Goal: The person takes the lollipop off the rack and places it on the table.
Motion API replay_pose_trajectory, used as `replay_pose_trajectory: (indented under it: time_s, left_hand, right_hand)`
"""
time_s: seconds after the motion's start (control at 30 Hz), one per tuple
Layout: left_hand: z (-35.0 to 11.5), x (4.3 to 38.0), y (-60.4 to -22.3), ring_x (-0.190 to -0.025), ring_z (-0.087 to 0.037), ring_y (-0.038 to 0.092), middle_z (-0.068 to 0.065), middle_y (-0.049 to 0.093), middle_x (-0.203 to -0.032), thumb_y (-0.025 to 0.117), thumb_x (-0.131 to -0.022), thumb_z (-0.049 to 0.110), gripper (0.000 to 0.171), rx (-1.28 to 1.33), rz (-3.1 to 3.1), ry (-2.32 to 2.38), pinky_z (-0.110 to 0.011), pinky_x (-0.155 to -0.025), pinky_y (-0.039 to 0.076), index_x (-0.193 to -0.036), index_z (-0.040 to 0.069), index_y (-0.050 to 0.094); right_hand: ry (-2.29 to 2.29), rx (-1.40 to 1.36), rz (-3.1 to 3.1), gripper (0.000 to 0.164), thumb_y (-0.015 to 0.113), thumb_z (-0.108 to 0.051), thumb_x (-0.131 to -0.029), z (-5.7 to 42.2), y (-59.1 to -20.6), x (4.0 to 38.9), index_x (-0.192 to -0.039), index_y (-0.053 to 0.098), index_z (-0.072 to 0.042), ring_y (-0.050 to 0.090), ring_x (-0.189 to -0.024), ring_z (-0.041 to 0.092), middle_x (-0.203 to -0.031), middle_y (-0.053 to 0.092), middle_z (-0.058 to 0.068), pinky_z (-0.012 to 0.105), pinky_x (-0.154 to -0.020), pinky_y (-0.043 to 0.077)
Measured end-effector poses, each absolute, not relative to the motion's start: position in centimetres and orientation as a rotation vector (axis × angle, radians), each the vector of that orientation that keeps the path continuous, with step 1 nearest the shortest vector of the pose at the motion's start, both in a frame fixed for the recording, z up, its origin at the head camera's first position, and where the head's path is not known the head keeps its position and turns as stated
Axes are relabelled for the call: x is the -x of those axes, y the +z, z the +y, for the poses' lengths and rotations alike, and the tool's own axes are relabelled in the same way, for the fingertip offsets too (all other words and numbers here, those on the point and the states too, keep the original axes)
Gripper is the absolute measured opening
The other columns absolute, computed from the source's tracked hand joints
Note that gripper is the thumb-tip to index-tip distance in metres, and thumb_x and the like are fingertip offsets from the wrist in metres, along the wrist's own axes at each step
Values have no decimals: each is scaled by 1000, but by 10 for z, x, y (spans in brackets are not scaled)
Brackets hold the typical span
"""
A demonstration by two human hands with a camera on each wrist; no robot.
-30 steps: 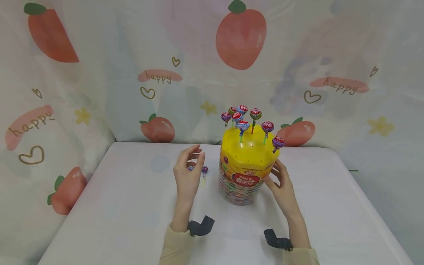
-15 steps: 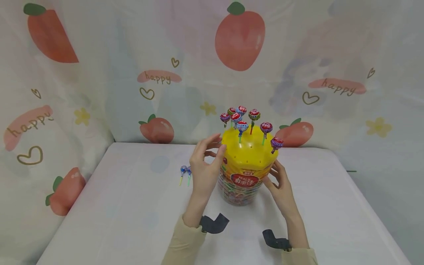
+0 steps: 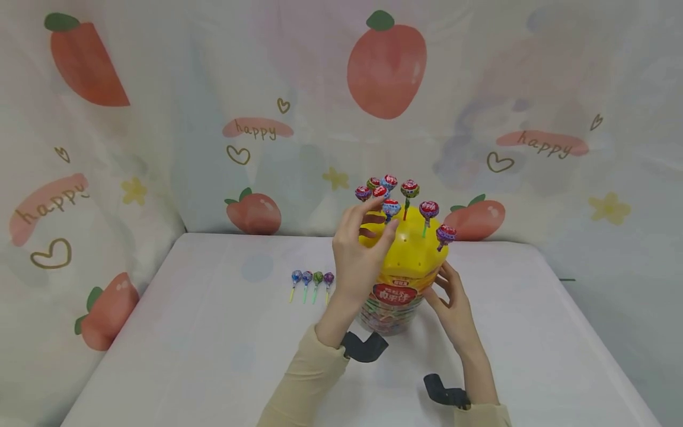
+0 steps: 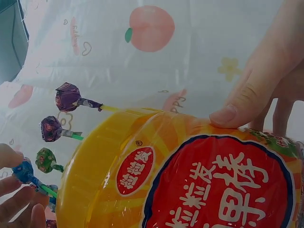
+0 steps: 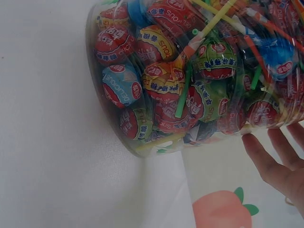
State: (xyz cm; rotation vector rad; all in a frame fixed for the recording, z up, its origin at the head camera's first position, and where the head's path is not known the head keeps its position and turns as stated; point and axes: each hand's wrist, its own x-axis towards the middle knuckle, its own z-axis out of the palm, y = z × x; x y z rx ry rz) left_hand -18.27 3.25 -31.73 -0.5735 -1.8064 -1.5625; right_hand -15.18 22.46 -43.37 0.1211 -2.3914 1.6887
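A clear jar (image 3: pixel 388 317) full of wrapped lollipops stands upright on the table under a yellow lid (image 3: pixel 413 249). Several lollipops stick up from holes in the lid. My left hand (image 3: pixel 358 252) reaches over the lid's left side. Its spread thumb and fingers stand about a blue lollipop (image 3: pixel 391 208) at the front, also seen as a blue lollipop (image 4: pixel 23 172) between them in the left wrist view. My right hand (image 3: pixel 456 302) holds the jar's right side, its thumb (image 4: pixel 228 115) on the label and its fingertips against the plastic wall (image 5: pixel 209 140).
To the left of the jar, several lollipops (image 3: pixel 318 277) lie in a neat row on the white table (image 3: pixel 213 344). A patterned curtain (image 3: pixel 315 71) with peaches and hearts hangs close behind the table's back edge. A purple lollipop (image 3: pixel 446 235) leans outward at the lid's right edge.
My left hand has moved right, from near the lollipop row to over the lid, and the row shows again. The right hand stays on the jar, which stands in place.
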Motion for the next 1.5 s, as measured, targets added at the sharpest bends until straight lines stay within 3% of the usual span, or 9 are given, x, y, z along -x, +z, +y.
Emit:
replay_pose_trajectory:
  time_s: [0.8,1.13,1.5]
  left_hand:
    - [24,180,-312,-87,-21,64,-12,64,-104,67,-88,11,31,588,-1709,-1552,-28,-72,55,-119,5,62]
    - [-15,174,-348,-78,-19,64,-11,67,-99,70,-86,11,28,499,-1798,-1493,-20,-62,50,-113,5,67]
    - [-58,186,-399,-76,-20,65,-11,69,-99,73,-85,15,26,175,-1955,-1598,-16,-64,47,-110,8,71]
  right_hand:
    - [1700,-78,-2409,70,57,-20,-96,226,-434,151,-154,17,-21,29,-141,37,-154,27,13,67,-107,29]
    - [1706,-88,-2407,70,57,-19,-96,225,-434,149,-154,17,-20,29,-141,37,-154,27,13,67,-107,29]
    - [1696,-86,-2408,70,57,-19,-96,225,-433,151,-154,17,-20,29,-141,38,-155,26,13,68,-107,28]
